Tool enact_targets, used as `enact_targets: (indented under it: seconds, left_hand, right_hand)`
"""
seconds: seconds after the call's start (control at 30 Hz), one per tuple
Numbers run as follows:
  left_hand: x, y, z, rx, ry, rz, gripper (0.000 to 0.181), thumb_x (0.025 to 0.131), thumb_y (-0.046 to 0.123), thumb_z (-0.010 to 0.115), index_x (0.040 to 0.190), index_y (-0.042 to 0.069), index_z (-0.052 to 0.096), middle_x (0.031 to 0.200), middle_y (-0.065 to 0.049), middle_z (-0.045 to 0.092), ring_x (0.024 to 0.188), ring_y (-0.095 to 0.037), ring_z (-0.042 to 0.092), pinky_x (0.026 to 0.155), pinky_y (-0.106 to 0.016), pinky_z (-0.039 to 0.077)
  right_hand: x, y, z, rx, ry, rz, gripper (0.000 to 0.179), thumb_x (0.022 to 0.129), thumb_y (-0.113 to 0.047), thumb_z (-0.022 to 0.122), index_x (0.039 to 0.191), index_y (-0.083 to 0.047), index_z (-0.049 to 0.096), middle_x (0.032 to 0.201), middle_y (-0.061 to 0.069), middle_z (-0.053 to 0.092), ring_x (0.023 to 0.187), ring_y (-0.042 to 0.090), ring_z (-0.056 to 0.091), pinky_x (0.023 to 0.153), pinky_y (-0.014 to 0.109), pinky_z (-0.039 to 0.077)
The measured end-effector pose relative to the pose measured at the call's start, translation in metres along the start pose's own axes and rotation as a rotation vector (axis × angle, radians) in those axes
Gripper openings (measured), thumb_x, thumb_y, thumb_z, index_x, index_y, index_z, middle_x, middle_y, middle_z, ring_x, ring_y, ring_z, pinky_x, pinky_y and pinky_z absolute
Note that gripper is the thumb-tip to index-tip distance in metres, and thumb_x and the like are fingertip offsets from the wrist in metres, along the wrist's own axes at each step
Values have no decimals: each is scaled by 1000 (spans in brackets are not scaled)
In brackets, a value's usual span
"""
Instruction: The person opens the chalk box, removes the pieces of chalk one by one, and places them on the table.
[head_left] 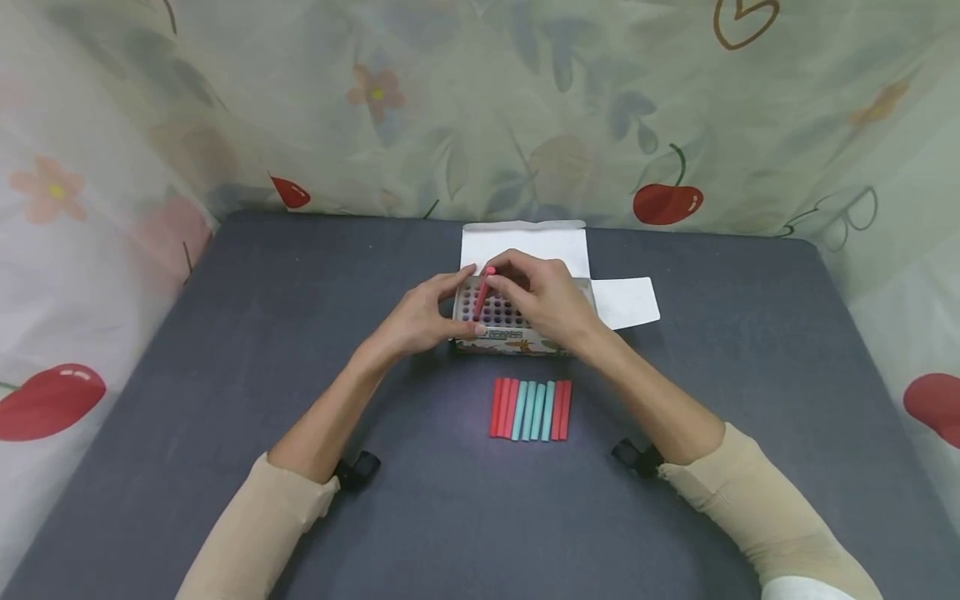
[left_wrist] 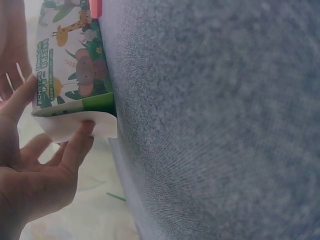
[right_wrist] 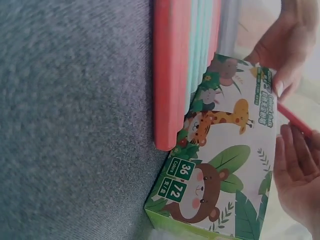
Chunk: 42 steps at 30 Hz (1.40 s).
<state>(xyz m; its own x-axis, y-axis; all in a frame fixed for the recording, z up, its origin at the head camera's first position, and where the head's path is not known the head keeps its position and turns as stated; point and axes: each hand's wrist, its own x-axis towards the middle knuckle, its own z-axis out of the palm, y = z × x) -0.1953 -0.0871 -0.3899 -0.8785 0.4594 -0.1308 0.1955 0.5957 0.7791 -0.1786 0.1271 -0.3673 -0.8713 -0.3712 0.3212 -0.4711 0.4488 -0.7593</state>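
My right hand (head_left: 551, 300) pinches a red chalk stick (head_left: 483, 295) between thumb and fingers. The stick stands tilted over the left part of an open chalk box (head_left: 517, 342), its lower end at the holes of the white grid inside. Around the box's left end is my left hand (head_left: 420, 317), thumb on the front rim and a finger toward the back. In the left wrist view its fingers (left_wrist: 80, 142) touch a white side flap (left_wrist: 102, 124). In front of the box lie several red and teal chalk sticks (head_left: 529, 411) side by side in a row.
The box's white lid (head_left: 525, 242) is folded back, and a side flap (head_left: 626, 302) sticks out to the right. Animal pictures cover the box front (right_wrist: 230, 150). A dark grey table (head_left: 225, 375) carries everything, with a patterned curtain (head_left: 465, 108) behind.
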Motion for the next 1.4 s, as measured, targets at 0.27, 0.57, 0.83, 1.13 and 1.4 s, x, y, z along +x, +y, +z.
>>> enact_targets:
  seconds: [0.27, 0.57, 0.83, 1.13, 1.4]
  left_hand:
    - [-1, 0, 0, -12, 3, -14, 91, 83, 29, 83, 158, 27, 30, 154, -10, 38, 133, -27, 44, 108, -48, 36]
    - [0, -1, 1, -14, 6, -4, 90, 83, 29, 83, 157, 26, 31, 152, -11, 40, 131, -26, 45, 106, -48, 38]
    - [0, -1, 1, -18, 6, -5, 91, 83, 29, 83, 157, 27, 31, 151, -11, 41, 127, -28, 45, 106, -49, 37]
    - [-1, -2, 1, -9, 17, -6, 90, 83, 28, 82, 157, 28, 31, 154, -11, 39, 135, -27, 41, 109, -50, 35]
    - [-1, -1, 2, -6, 15, -11, 90, 83, 29, 82, 157, 30, 31, 155, -10, 37, 138, -27, 38, 110, -51, 33]
  right_hand:
    - [-6, -3, -6, 142, 54, 53, 21, 98, -16, 65, 114, -3, 68, 101, 5, 70, 89, 23, 69, 81, 31, 53]
    - [-17, -2, -12, 198, 47, 95, 24, 98, -15, 65, 117, -2, 68, 102, 9, 70, 86, 19, 69, 80, 32, 55]
    - [-28, 1, -20, 234, 34, 118, 25, 99, -15, 64, 118, 1, 66, 98, 10, 70, 86, 27, 70, 79, 41, 56]
    - [-40, 3, -27, 252, 22, 185, 25, 98, -14, 65, 118, 0, 66, 96, 11, 69, 84, 28, 69, 78, 40, 56]
    - [-57, 10, -34, 259, -3, 227, 27, 97, -13, 66, 120, 2, 64, 96, 12, 69, 84, 22, 69, 78, 32, 57]
